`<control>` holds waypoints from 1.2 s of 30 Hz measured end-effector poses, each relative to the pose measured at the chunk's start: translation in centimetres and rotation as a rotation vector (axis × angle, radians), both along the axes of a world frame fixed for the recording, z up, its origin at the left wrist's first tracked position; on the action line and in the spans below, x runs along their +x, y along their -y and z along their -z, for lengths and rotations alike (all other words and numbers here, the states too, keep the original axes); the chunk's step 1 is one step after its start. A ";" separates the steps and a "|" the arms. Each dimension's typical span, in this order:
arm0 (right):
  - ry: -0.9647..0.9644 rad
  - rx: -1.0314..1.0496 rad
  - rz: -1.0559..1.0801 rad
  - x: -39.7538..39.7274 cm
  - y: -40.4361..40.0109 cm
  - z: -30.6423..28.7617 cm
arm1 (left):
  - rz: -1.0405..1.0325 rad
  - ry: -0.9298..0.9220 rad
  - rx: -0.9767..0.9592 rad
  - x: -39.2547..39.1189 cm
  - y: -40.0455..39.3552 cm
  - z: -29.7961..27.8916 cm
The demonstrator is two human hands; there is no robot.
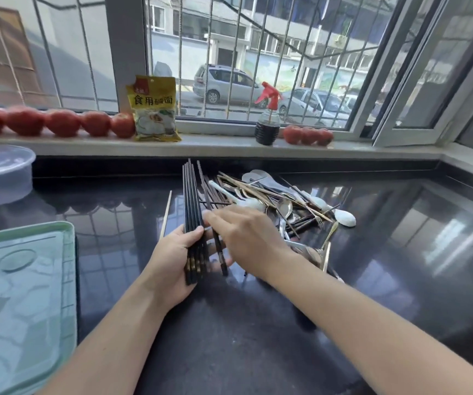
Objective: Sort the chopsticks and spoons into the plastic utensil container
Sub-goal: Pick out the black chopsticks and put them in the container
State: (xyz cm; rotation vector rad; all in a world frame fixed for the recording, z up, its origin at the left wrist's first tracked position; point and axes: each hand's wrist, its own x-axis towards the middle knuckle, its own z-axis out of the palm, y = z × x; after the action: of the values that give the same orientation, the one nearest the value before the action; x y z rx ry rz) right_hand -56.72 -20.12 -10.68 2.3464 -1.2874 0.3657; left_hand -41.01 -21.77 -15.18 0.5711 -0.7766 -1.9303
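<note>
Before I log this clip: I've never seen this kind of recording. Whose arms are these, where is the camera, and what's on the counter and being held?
There is no machine here. A camera worn on a person's head looks down at their own bare arms. The left hand grips a bundle of black chopsticks. The right hand reaches across to a brown chopstick beside that bundle; its grip is hidden. On the dark countertop lies a mixed pile of spoons and chopsticks, with one pale chopstick apart. A green tray sits at left. Tomatoes line the windowsill.

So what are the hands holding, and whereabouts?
Left hand grips black chopsticks near their decorated thick ends. Right hand touches a brown chopstick; grip unclear.
</note>
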 end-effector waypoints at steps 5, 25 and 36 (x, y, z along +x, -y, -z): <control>0.081 0.182 -0.050 -1.2 0.4 -0.3 | 0.015 0.058 -0.035 -0.5 0.3 0.1; 1.138 0.921 1.255 -13.6 6.2 0.6 | 0.009 0.006 -0.051 -0.6 0.6 0.6; 0.906 0.212 1.005 -14.0 4.3 -4.5 | -0.056 0.031 -0.055 -0.5 0.2 -0.2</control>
State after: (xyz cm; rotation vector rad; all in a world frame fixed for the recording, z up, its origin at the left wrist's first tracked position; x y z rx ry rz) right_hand -70.68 -24.43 -6.14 1.3174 -2.7802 1.0047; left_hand -41.47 -21.94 -15.01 0.5845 -0.8223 -1.8475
